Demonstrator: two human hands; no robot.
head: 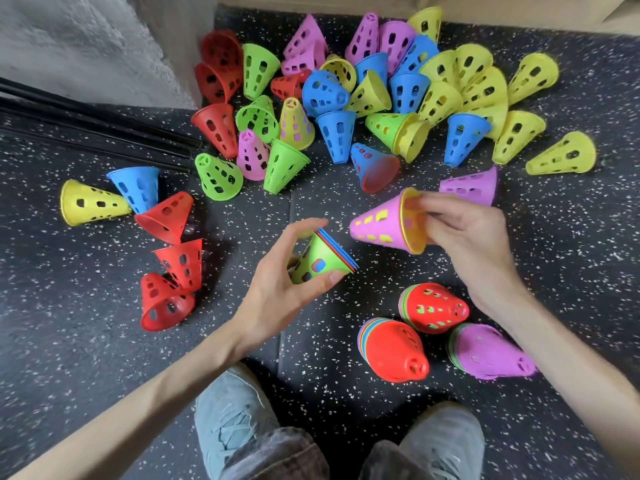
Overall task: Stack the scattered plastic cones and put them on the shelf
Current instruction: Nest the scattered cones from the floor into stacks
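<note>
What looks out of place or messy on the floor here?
Dozens of loose cones lie tipped and jumbled across the speckled floor, unstacked. Three finished stacks lie on their sides. No breakage visible. The left hand holds a green-topped stack; the right hand a pink cone.

- Dark rubber floor (86, 341), speckled white, covering most of the view.
- Black rods (90, 131) lying side by side at far left, running from the left edge toward the centre.
- Grey rough wall (69, 39) at far left.
- Pale beige surface (519, 8) along the far edge.
- Light grey shoes (235, 414) at the near edge, under dark grey trouser hems (277, 455).
</note>
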